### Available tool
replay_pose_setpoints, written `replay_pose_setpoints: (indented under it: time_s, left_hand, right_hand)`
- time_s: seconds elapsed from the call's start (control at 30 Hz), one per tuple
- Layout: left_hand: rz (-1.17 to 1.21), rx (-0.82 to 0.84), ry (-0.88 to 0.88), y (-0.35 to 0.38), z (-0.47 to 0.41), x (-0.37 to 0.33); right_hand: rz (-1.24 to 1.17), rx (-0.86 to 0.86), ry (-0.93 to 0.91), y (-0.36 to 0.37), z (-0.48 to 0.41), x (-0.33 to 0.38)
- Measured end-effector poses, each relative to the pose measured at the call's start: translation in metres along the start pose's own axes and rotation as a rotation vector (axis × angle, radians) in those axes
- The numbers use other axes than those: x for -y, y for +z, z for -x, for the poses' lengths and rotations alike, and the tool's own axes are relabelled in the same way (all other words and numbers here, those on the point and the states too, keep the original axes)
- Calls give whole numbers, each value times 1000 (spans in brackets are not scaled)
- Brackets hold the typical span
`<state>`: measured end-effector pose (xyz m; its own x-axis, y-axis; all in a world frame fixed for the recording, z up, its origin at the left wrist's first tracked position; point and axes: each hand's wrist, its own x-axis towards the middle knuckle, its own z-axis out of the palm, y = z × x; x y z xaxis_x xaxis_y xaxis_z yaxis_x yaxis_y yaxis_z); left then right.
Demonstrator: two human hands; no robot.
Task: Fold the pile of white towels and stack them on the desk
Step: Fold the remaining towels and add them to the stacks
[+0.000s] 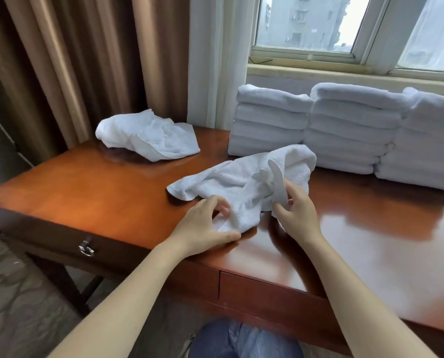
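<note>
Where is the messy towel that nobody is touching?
In the head view, the messy towel lies at the far left of the desk, beside the brown curtain and left of the folded stacks.

Head view, down onto nearby desk (pixel 86 192).

Glossy wooden desk (pixel 99 187), terry-cloth towel (pixel 231 182)

Loose towel (pixel 244 177): white, crumpled, mid-desk.
Second towel (pixel 148 135): white, rumpled, far left corner of desk (pixel 86 182).
Folded stacks (pixel 345 130): three, side by side beneath the window.
</note>
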<state>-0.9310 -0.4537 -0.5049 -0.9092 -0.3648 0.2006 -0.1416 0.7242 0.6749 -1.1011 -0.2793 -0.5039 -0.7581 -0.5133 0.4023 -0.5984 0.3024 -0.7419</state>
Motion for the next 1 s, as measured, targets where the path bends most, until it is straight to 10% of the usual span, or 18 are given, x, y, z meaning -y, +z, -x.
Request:
replay_pose_setpoints:
  time_s: [0.37,0.77,1.0]
  left_hand:
    - [-211,-154,-26,4,-4,0]
    - [698,-396,-80,-14,-22,-39]
    - [915,-242,-129,-35,-54,-70]
  right_hand:
    - [109,-80,13,-2,18,4]
    - [-36,-63,-102,-16,26,12]
    - [235,7,-129,-53,0,51]
